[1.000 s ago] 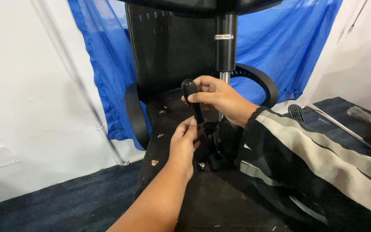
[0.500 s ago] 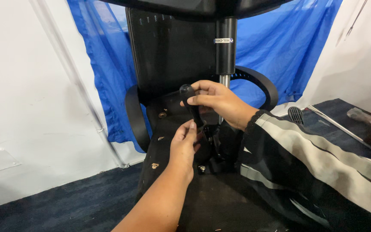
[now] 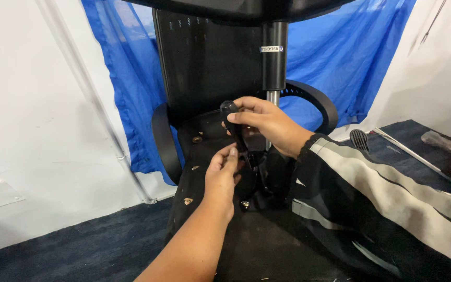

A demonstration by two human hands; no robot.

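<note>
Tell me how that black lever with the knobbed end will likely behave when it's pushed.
The black lever looks rigid, so it would probably pivot rather than flex. The right hand wraps its knobbed top and the left hand pinches lower down, suggesting a firm part. Its smooth finish may be slightly slippery.

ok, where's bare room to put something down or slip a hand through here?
Free: dark carpet between the white wall and the upturned chair's seat underside. Also carpet right of the far armrest. Crowded: around the black lever, where left hand, right hand and gas cylinder meet.
</note>
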